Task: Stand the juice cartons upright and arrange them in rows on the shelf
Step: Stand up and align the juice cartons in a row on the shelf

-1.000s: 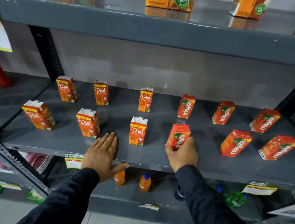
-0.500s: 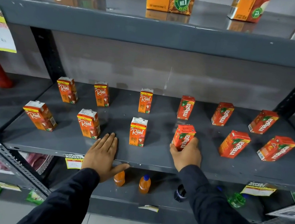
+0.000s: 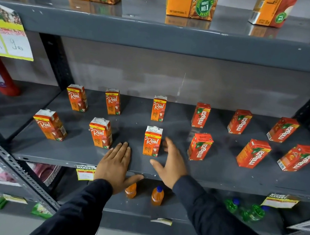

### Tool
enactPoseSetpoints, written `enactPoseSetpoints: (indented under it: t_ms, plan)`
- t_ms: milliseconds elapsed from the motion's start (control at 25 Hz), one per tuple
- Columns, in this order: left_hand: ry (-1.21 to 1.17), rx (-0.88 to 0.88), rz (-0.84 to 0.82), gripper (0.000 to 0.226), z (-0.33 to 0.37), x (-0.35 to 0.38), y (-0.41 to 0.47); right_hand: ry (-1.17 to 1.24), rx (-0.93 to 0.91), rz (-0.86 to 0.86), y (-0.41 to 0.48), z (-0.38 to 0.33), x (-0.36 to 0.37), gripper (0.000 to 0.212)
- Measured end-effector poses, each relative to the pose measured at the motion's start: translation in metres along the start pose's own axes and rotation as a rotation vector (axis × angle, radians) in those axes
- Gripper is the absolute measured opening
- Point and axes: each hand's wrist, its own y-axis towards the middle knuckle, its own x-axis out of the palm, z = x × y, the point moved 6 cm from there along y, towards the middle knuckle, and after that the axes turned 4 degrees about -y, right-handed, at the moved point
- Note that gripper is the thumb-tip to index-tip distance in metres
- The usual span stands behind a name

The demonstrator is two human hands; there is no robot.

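Observation:
Small juice cartons stand upright in two rows on the grey middle shelf. Orange-and-white Real cartons fill the left half, red Maaza cartons the right. My right hand hovers open between the front Real carton and the front Maaza carton, touching neither. My left hand lies flat, fingers apart, on the shelf's front edge, just right of another front Real carton. Farther right in the front row stand two more Maaza cartons.
Large juice cartons stand on the shelf above. Small orange bottles and green bottles sit on the shelf below. A slanted metal strut crosses at lower left. A paper price sign hangs at the left.
My right hand let go of the front Maaza carton and moved left, opening beside the front Real carton. The left hand stayed flat on the shelf edge.

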Motion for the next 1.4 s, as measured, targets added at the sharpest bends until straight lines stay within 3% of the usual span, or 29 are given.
enactPoseSetpoints:
  t_ms: [320, 760, 880, 960, 1120, 1200, 1280, 1320, 1400]
  plan:
    - [0.002, -0.003, -0.010, 0.114, 0.000, 0.001, 0.000, -0.078, 0.053, -0.069, 0.025, -0.005, 0.002, 0.039]
    - [0.009, -0.001, 0.008, 0.113, 0.001, 0.000, 0.000, -0.132, 0.045, -0.045, 0.029, -0.002, 0.008, 0.038]
    - [0.010, -0.005, 0.009, 0.113, 0.001, -0.001, 0.000, -0.107, 0.028, -0.015, 0.025, 0.001, 0.006, 0.055]
    - [0.005, -0.008, 0.009, 0.113, 0.000, 0.000, -0.001, -0.029, 0.001, 0.083, 0.009, 0.006, 0.000, 0.063]
    - [-0.001, -0.012, 0.016, 0.113, 0.000, 0.002, 0.001, -0.115, -0.180, 0.592, -0.053, 0.020, -0.042, 0.036]
    - [0.019, -0.006, 0.012, 0.113, 0.001, 0.003, 0.000, -0.115, 0.000, 0.726, -0.052, 0.048, -0.070, 0.055]
    - [0.026, -0.004, 0.021, 0.112, 0.001, 0.002, 0.000, -0.095, 0.244, 0.535, -0.026, 0.077, -0.087, 0.086]
    - [0.019, -0.008, 0.034, 0.112, 0.000, 0.002, -0.001, -0.105, 0.307, 0.398, -0.013, 0.089, -0.088, 0.091]
    - [0.012, -0.015, 0.045, 0.112, 0.001, 0.001, 0.000, -0.183, 0.343, 0.218, -0.001, 0.096, -0.087, 0.071]
